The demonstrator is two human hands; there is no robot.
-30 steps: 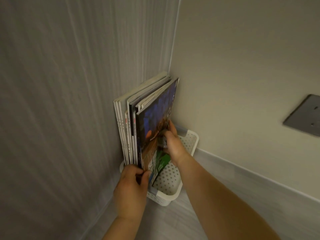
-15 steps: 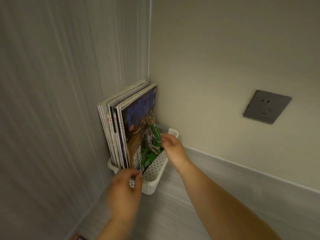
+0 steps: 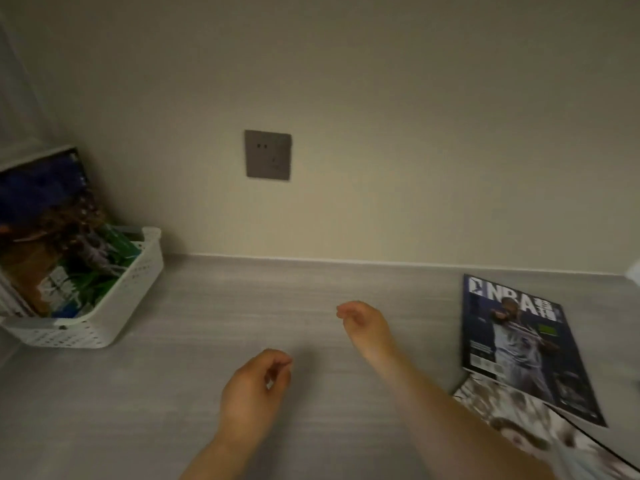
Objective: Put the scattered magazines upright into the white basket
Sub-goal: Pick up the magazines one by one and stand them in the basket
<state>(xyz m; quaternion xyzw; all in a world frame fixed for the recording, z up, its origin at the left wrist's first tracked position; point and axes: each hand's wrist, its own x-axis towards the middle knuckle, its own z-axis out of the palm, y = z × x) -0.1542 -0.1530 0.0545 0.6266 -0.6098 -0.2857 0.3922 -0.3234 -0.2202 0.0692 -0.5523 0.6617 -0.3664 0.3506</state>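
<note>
A dark grey wall socket (image 3: 267, 154) sits on the beige wall (image 3: 415, 116) above the grey floor (image 3: 207, 306).

Both forearms bare, no sleeves; left hand (image 3: 254, 386), right hand (image 3: 363, 323) ungloved.

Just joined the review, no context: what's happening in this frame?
A person is tidying magazines into a white basket at the left, which holds upright magazines. Both hands are empty above the grey surface: the left hand loosely curled, the right hand open. Two are left lying flat at the right: an NBA magazine overlapping a pale-covered magazine.
</note>
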